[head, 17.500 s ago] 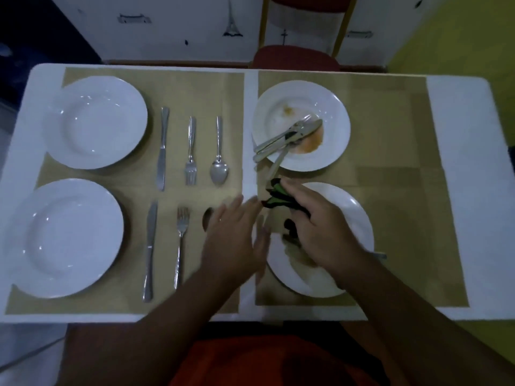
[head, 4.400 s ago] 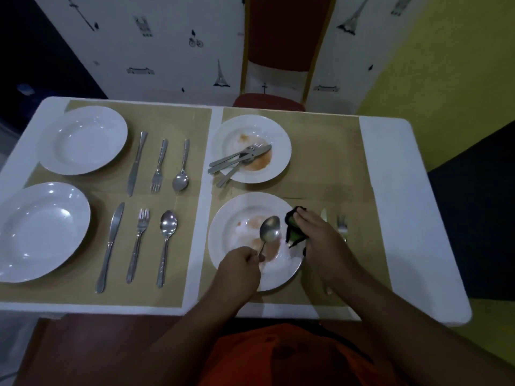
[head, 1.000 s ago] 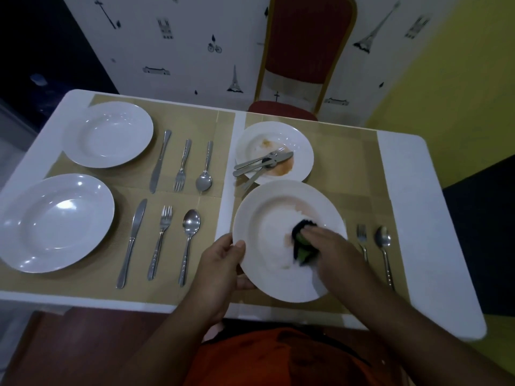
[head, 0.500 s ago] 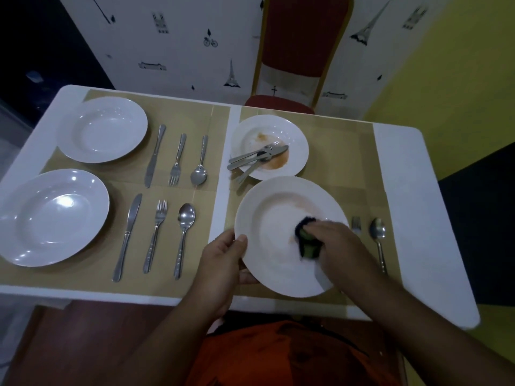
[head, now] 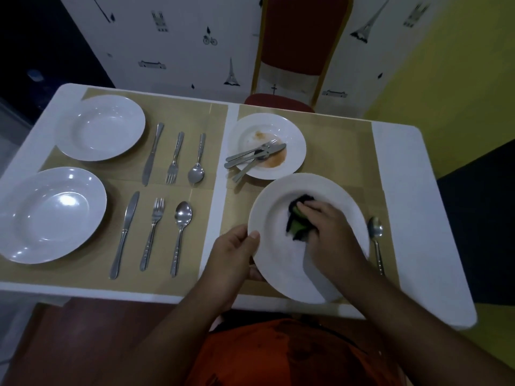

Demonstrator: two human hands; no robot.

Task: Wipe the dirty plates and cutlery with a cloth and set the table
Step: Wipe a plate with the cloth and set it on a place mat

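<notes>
Left grip (head: 231,254) pinched round white ceramic plate (head: 281,274) at 9 o'clock rim; right grip (head: 331,232) clutched dark crumpled cloth (head: 296,224). Scrubbing pressure could lever plate loose.

a person is wearing an orange-red shirt (head: 278,358), its fabric lying in dark creases, with a thin dark line (head: 338,336) running across it; the left forearm (head: 172,327) and right forearm (head: 412,316) are showing bare to the elbow.
</notes>
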